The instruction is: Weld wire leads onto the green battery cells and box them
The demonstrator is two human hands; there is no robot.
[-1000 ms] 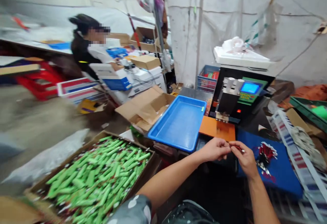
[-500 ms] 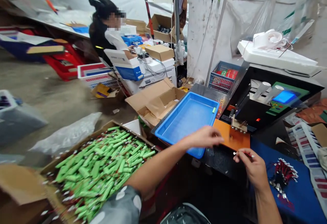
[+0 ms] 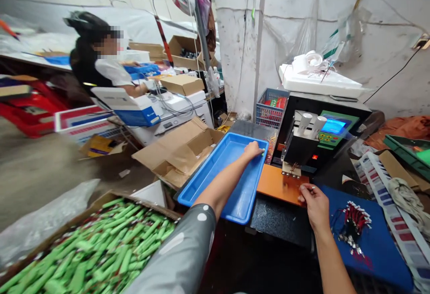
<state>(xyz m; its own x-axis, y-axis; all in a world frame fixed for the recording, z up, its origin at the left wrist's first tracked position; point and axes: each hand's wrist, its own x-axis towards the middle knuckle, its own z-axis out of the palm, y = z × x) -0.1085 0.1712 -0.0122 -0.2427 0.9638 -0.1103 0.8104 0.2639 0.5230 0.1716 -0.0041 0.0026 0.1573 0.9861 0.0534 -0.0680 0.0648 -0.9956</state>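
My left hand reaches across the blue tray to its far right corner. Its fingers are bent together at a small green piece by the rim, mostly hidden by the fingertips. Beside the orange plate of the black machine, my right hand is closed in a pinch. A small white connector shows at its fingertips; any wire on it is too fine to make out. Right of this hand, a bundle of red and black wires with white connectors lies on a blue mat.
A carton of green-wrapped battery packs stands at lower left. Behind the tray is an open cardboard box. A co-worker sits at a cluttered table at upper left. A grey-blue crate stands beside the machine.
My left hand has moved from beside the orange plate to the tray's far corner. The right hand stays near the plate, pinching. The view has turned right, shifting the scene left.
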